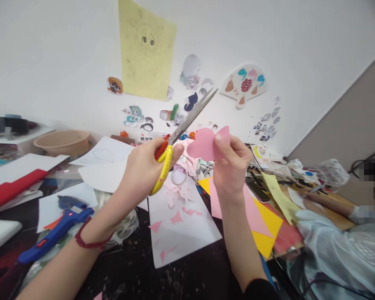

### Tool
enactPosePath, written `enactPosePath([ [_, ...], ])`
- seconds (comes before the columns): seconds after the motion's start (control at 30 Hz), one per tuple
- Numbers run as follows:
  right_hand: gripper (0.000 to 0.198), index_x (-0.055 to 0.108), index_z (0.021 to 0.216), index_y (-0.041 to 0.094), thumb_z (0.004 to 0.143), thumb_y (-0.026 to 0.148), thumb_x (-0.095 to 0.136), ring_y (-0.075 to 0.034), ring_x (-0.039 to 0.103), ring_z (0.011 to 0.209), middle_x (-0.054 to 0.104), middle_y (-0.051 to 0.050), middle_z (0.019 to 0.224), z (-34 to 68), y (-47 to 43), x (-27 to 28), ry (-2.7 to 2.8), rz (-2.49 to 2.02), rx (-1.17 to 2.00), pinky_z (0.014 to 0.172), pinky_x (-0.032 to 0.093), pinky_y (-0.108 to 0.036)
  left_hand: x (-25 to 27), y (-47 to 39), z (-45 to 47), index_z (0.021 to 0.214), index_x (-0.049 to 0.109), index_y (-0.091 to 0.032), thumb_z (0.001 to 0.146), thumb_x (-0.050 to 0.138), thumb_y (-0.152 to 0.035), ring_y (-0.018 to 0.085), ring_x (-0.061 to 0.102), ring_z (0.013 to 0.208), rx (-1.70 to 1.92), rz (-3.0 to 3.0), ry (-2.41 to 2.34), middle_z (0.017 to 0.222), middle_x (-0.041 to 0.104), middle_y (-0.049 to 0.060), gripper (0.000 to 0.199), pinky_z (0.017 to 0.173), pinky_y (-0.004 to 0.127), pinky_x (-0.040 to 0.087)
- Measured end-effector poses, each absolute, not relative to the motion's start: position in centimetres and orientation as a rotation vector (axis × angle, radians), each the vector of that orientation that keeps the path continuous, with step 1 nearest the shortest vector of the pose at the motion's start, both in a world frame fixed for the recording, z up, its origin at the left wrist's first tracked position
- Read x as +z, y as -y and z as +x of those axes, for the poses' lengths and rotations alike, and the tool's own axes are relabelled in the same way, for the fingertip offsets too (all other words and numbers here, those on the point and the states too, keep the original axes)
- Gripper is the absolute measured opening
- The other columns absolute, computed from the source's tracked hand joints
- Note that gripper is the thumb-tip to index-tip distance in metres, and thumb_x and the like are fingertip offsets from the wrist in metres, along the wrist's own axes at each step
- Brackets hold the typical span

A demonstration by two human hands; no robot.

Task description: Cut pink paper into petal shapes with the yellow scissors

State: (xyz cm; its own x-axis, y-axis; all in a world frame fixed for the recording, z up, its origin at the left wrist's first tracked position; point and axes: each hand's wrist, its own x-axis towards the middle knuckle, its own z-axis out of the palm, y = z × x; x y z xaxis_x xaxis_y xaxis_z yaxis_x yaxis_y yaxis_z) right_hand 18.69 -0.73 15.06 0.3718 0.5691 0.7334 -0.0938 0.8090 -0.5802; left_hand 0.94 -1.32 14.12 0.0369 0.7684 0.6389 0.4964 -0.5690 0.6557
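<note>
My left hand (143,162) is wrapped round a pair of scissors (195,113) with yellow and red handles. Their blades look nearly closed and point up and to the right. In my right hand (231,171), a pink paper cutout (203,143) with rounded lobes is pinched between thumb and fingers. The cutout is to the right of the scissors and apart from the blades. Below both hands lies a white sheet (190,239) with several pink paper scraps (176,217) on it.
A blue glue gun (58,231) lies at left, near a red strip (15,189) and a round tan container (62,143). Pink and yellow paper (265,229) sits to the right. Another person's sleeve (325,241) is at far right. The white wall (65,62) stands behind.
</note>
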Motion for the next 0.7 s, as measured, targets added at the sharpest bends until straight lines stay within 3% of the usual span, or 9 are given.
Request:
enactPosePath([
  [0.2, 0.007, 0.077, 0.068, 0.022, 0.070, 0.025, 0.083, -0.009, 0.050, 0.059, 0.060, 0.004, 0.059, 19.8, 1.1, 15.4, 1.369, -0.587, 0.602, 0.057, 0.037, -0.025, 13.9, -0.6, 0.7, 0.082, 0.054, -0.021, 0.098, 0.039, -0.059, 0.016, 0.052, 0.063, 1.582, 1.903, -1.194, 0.076, 0.060, 0.004, 0.043, 0.057, 0.032, 0.040],
  [0.43, 0.008, 0.077, 0.069, 0.018, 0.075, 0.023, 0.080, -0.010, 0.055, 0.061, 0.066, 0.001, 0.065, 19.6, 2.2, 15.8, 1.692, -0.662, 0.746, 0.057, 0.040, -0.026, 15.0, 1.8, 1.0, 0.078, 0.044, -0.022, 0.084, 0.071, -0.030, 0.013, 0.056, 0.074, 1.497, 1.703, -0.630, 0.080, 0.058, -0.001, 0.028, 0.069, 0.028, 0.047],
  [0.7, 0.015, 0.072, 0.064, 0.017, 0.075, 0.023, 0.080, -0.008, 0.044, 0.055, 0.054, 0.003, 0.056, 19.8, 2.6, 16.1, 1.802, -0.791, 0.818, 0.051, 0.029, -0.026, 14.7, 2.2, 1.1, 0.076, 0.051, -0.019, 0.070, 0.084, -0.020, 0.011, 0.055, 0.062, 1.525, 1.765, -0.675, 0.074, 0.063, -0.001, 0.034, 0.057, 0.026, 0.045],
])
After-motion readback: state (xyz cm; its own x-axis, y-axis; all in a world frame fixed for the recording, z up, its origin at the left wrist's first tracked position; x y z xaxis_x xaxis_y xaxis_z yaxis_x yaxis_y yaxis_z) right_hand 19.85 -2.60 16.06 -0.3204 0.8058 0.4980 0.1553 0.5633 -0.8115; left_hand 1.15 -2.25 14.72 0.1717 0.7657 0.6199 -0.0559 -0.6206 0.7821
